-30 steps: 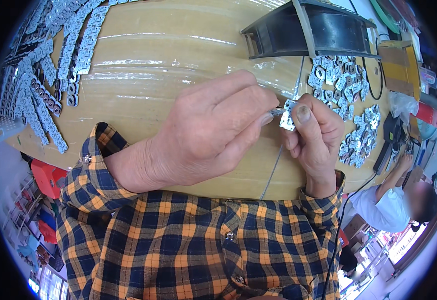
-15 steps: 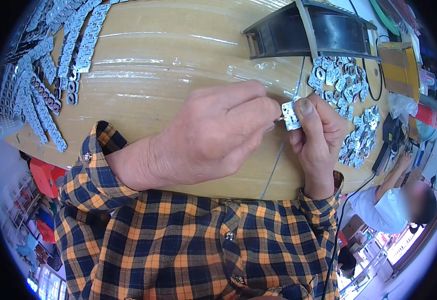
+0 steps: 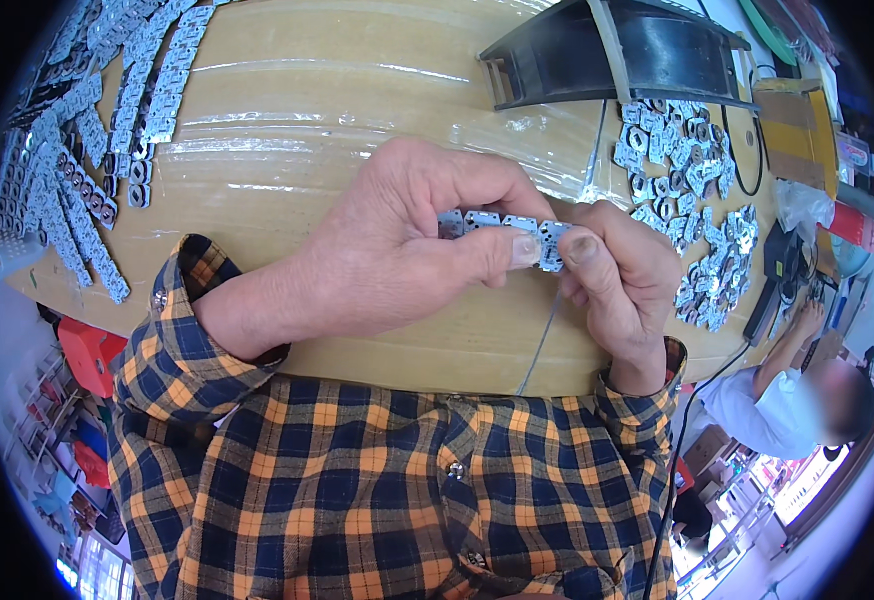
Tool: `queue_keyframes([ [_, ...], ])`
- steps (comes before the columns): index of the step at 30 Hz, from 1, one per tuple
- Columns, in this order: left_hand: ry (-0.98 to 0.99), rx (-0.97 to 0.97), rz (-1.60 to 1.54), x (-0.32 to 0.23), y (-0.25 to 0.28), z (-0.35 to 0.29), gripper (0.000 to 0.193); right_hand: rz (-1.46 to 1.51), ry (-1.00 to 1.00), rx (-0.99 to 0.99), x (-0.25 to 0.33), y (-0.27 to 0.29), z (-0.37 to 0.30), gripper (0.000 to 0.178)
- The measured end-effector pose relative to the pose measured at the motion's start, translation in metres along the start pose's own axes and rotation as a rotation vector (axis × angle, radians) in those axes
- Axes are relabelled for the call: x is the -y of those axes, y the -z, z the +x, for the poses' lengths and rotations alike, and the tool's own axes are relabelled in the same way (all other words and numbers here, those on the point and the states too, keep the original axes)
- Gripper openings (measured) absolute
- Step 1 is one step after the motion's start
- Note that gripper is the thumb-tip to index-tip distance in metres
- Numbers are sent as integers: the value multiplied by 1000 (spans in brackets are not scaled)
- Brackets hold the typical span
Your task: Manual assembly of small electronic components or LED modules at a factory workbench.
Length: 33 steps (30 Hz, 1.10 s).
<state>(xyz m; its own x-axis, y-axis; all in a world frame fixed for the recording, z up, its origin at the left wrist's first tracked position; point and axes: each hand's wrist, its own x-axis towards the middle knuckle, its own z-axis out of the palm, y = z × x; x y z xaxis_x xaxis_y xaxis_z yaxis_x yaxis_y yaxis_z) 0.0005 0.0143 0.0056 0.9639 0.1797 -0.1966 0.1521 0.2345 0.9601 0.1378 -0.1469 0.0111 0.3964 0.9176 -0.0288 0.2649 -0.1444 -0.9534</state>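
A short strip of small silvery-white plates (image 3: pixel 484 219), linked end to end, stretches between my two hands above the middle of the table. My left hand (image 3: pixel 397 250) is closed on the strip, its thumb pressed on the front face and its fingers behind. The plate at the strip's right end (image 3: pixel 550 240) is pinched between the thumb and curled fingers of my right hand (image 3: pixel 622 275). Dark holes show in the plates. My left palm hides the strip's other end.
Loose small plates (image 3: pixel 702 255) lie heaped at the right. Long linked strips (image 3: pixel 87 235) cover the table's far left. A black curved trough (image 3: pixel 607 55) stands at the back right near a cardboard box (image 3: pixel 795 130). A co-worker in white (image 3: pixel 767 410) sits at the right.
My left hand has turned, bringing its thumb to the front and several linked plates into sight. My right hand has shifted slightly left with its plate, and the hands are closer together.
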Motion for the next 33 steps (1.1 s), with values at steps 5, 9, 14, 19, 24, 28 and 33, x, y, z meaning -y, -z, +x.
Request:
queue_keyframes([
  [5, 4, -62, -43, 1, -2, -1, 16, 166, -192, 5, 7, 1, -3, 27],
  [9, 116, 68, -531, 4, -3, -1, 17, 700, -329, 46, 5, -5, -5, 31],
  [14, -22, -50, -323, 7, -8, -1, 15, 698, -268, -72, -3, -6, -4, 31],
  [19, -366, -157, 216, 8, -8, -4, 19, 409, -244, -124, 1, -6, -4, 30],
  [24, -520, -208, 482, 8, -8, -4, 21, 380, -283, -105, 8, -6, -3, 30],
  [28, -523, -225, 480, 10, -9, -4, 23, 398, -260, -121, 2, -6, -4, 29],
  [33, -572, -246, 506, 11, -11, -3, 23, 403, -258, -168, 3, -7, -3, 29],
])
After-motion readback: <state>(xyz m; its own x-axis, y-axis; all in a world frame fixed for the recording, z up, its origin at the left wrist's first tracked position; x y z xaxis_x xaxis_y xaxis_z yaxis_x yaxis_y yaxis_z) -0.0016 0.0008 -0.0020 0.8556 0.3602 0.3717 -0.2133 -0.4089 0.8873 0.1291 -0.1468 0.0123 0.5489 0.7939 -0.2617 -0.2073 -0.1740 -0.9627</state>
